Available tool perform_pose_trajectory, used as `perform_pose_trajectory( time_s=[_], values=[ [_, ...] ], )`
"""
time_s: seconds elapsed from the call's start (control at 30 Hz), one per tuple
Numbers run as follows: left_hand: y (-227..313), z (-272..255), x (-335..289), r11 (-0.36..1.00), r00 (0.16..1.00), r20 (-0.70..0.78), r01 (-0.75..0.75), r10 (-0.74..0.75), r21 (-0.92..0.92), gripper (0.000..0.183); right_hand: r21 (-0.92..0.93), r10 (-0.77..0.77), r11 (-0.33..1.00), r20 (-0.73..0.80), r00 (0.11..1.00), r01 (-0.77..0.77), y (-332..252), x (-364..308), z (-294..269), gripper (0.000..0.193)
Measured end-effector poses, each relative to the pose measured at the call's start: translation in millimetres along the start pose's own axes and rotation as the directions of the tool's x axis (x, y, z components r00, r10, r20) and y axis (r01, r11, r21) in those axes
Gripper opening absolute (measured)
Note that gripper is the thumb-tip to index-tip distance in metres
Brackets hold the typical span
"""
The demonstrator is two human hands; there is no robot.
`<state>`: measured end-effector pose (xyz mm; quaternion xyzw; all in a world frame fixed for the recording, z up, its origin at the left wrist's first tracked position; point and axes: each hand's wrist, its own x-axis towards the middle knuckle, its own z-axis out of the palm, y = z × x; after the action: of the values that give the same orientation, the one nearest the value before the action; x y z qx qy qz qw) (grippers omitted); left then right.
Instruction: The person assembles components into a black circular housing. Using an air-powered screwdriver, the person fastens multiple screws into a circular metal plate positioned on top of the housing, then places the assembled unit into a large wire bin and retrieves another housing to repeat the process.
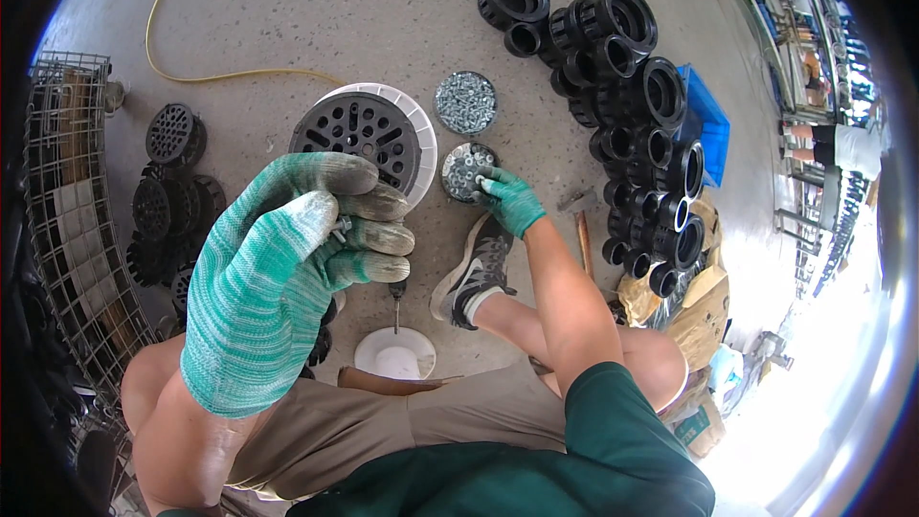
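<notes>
Raised close in front of me, my left hand (287,268) wears a green glove with a worn grey coating. Its fingers are curled round some small metal bolts (341,229), pinched near the thumb tip. My right hand (510,199), in a similar glove, reaches to a small round dish of metal nuts or washers (463,170). Its fingertips are drawn together over them; what they pinch is too small to tell. Just beyond lies a round dish full of bolts (466,102). A black perforated disc (383,127) rests on a white round base (426,139), partly covered by my left hand.
Stacked black ring fittings (661,93) stand at the right, before a blue crate (706,124). A wire cage (81,220) and more black discs (172,134) are at the left. A drill bit (396,316) points at a white round piece (395,354). A yellow cable (153,38) crosses the floor.
</notes>
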<state>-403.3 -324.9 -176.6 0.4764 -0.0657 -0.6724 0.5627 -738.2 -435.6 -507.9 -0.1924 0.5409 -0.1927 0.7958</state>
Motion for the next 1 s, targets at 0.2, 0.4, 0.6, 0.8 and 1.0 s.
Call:
perform_pose_trajectory(
  time_s=[0.2, 0.4, 0.6, 0.8, 1.0],
  values=[
    [0, 2, 1, 1.000, 1.000, 0.009, 0.009, -0.009, 0.004, 0.034, -0.182, -0.075, 0.982, -0.157, 0.985, 0.046, 12, 14, -13, 0.025],
    [0, 4, -2, 0.999, 0.999, 0.035, 0.002, -0.001, -0.036, 0.036, -0.349, -0.104, 0.937, -0.234, 0.967, 0.017, -9, 1, -12, 0.025],
    [-20, -4, 4, 0.964, 0.979, 0.128, 0.180, -0.157, -0.194, 0.048, -0.254, -0.020, 0.965, 0.204, 0.979, 0.073, -98, -85, 62, 0.034],
    [-51, -3, -1, 0.923, 0.940, 0.186, 0.323, -0.287, -0.211, 0.070, -0.536, -0.202, 0.758, 0.347, 0.916, 0.370, -160, -242, 181, 0.022],
    [-51, 26, -35, 0.903, 0.917, 0.250, 0.367, -0.311, -0.225, 0.074, -0.467, -0.375, -0.210, 0.850, 0.370, 0.859, -130, -304, 236, 0.032]
  ],
)
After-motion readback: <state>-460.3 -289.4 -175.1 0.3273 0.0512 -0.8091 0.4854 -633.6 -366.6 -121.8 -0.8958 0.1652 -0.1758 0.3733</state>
